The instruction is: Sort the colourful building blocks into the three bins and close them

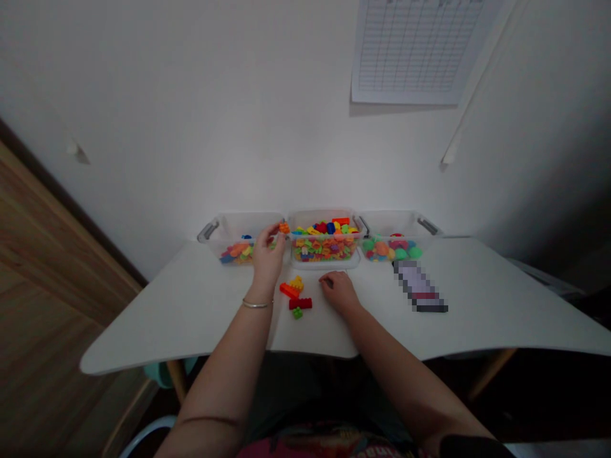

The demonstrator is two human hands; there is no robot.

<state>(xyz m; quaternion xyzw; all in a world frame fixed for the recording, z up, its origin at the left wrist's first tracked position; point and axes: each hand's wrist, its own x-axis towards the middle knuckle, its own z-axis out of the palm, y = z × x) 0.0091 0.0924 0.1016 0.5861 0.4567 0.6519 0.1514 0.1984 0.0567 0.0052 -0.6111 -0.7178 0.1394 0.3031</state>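
Observation:
An orange toy brick (pixel 285 227) is pinched in the fingertips of my left hand (pixel 268 249), raised in front of the left and middle bins. My right hand (pixel 338 287) rests on the table with its fingers curled; whether anything is inside them is hidden. Between my hands lie several loose bricks: a yellow one (pixel 296 282), an orange-red one (pixel 289 291), a dark red one (pixel 300 304) and a small green one (pixel 297 313). The middle clear bin (pixel 305 254) is heaped with many-coloured bricks.
To the left stands a clear bin (pixel 224 224) with a few coloured pieces, and to the right another clear bin (pixel 405 221) with rounded pieces. A blurred-out phone-like object (pixel 420 286) lies on the white table (pixel 191 318). Behind the bins rises a wall (pixel 214 114).

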